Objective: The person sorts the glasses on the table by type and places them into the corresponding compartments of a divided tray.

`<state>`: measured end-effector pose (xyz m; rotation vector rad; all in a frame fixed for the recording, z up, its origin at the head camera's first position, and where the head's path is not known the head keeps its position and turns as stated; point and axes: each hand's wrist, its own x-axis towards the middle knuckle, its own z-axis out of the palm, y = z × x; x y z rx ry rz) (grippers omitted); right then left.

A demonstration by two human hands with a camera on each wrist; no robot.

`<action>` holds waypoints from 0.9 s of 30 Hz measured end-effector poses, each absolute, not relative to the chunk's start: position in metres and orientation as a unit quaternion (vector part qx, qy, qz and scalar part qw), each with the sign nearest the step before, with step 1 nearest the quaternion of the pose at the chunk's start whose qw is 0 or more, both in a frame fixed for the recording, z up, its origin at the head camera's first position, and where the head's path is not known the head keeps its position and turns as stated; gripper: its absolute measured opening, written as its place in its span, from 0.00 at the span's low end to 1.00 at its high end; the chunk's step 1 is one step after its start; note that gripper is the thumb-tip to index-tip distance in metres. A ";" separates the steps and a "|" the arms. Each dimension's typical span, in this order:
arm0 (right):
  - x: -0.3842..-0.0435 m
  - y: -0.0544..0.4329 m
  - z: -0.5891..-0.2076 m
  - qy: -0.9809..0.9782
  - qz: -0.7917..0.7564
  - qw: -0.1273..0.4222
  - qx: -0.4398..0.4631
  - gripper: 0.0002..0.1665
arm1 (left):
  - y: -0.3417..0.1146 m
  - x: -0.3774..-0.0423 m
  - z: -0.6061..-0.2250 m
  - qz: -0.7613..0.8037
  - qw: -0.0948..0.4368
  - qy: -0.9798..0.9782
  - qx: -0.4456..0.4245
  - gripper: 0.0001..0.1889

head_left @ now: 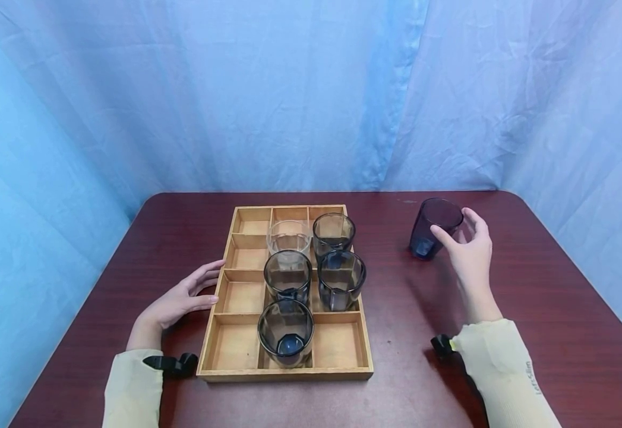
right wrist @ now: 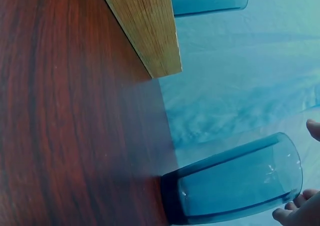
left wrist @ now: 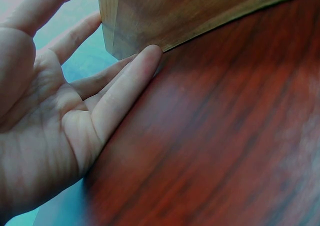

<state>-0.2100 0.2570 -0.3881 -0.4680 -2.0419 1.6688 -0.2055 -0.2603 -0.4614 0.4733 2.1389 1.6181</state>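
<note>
At the right of the table, a dark tinted drinking glass [head_left: 431, 233] stands upright. My right hand [head_left: 471, 255] is at its rim, thumb and fingers spread. In the right wrist view the thumb [right wrist: 314, 129] is apart from the glass [right wrist: 235, 181], and the fingertips [right wrist: 295, 211] are right at its side near the rim. My left hand [head_left: 182, 302] rests its fingertips against the left side of a compartmented wooden tray [head_left: 284, 375]. The left wrist view shows its little finger [left wrist: 127, 89] straight, low along the table at the tray wall [left wrist: 165, 16].
In the tray stand several dark tinted glasses, the nearest [head_left: 286, 333] at the front middle, and a clear glass [head_left: 288, 235] toward the back. The left column has bare compartments [head_left: 234, 342]. Light blue curtains [head_left: 289, 107] hang behind the reddish-brown table [head_left: 396, 368].
</note>
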 end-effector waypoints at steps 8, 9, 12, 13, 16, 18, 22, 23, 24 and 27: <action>-0.212 0.265 -0.393 -0.751 0.615 0.170 -0.169 0.52 | -0.261 -0.206 -0.462 0.583 0.208 0.766 0.171 0.41; -0.212 0.266 -0.393 -0.753 0.616 0.160 -0.168 0.52 | -0.261 -0.206 -0.462 0.583 0.208 0.766 0.172 0.41; -0.213 0.268 -0.394 -0.759 0.612 0.146 -0.165 0.53 | -0.261 -0.206 -0.462 0.582 0.207 0.767 0.172 0.41; -0.213 0.268 -0.395 -0.761 0.610 0.147 -0.164 0.52 | -0.261 -0.206 -0.462 0.581 0.207 0.768 0.172 0.41; -0.213 0.268 -0.395 -0.756 0.612 0.156 -0.169 0.49 | -0.262 -0.206 -0.462 0.581 0.208 0.768 0.171 0.41; -0.213 0.268 -0.395 -0.752 0.614 0.163 -0.176 0.47 | -0.262 -0.206 -0.462 0.580 0.207 0.769 0.170 0.41; -0.213 0.268 -0.394 -0.750 0.612 0.166 -0.189 0.45 | -0.263 -0.206 -0.463 0.577 0.205 0.773 0.170 0.41; -0.213 0.268 -0.394 -0.752 0.609 0.165 -0.191 0.45 | -0.263 -0.206 -0.464 0.576 0.204 0.773 0.170 0.41; -0.213 0.268 -0.394 -0.754 0.607 0.164 -0.192 0.45 | -0.263 -0.206 -0.464 0.576 0.203 0.773 0.170 0.41; -0.213 0.268 -0.394 -0.766 0.592 0.162 -0.194 0.46 | -0.263 -0.207 -0.464 0.577 0.203 0.772 0.172 0.41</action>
